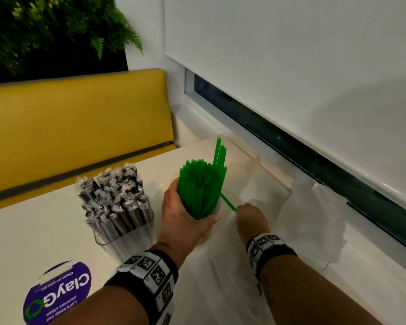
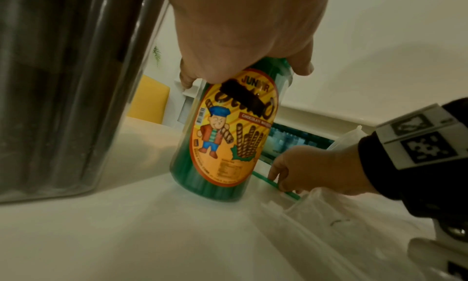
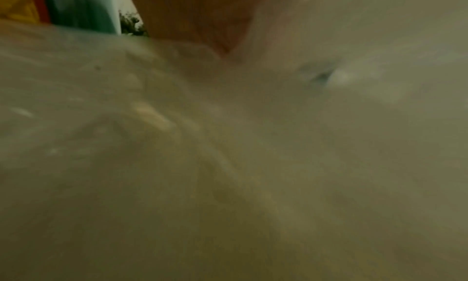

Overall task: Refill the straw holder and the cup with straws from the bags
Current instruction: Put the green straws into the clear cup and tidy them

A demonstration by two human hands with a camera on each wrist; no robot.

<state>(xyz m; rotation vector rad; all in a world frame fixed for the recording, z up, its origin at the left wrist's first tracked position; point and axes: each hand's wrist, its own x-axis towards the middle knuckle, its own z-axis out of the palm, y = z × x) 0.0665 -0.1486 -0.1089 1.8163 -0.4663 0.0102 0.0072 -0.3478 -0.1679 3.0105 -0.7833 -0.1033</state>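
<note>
At three o'clock of the labelled clear cup (image 2: 222, 137), I'm pinching one stray green straw (image 1: 228, 202) in my right hand (image 1: 249, 218); left hand (image 1: 181, 214) is clasping the cup steady for a vertical drop.

A white desk (image 1: 45, 231) carries a clear straw holder (image 1: 127, 235) packed with dark, individually wrapped straws, standing upright left of centre. Just to its right stands a clear jar (image 2: 217, 145) with an orange cartoon label, filled with green straws (image 1: 201, 186); beside the jar one loose green straw (image 1: 227, 202) lies on the desk near a crumpled clear plastic bag (image 1: 227, 277) that spreads toward the right edge. A round purple sticker (image 1: 56, 292) with white lettering sits flat on the desk's near left corner.
</note>
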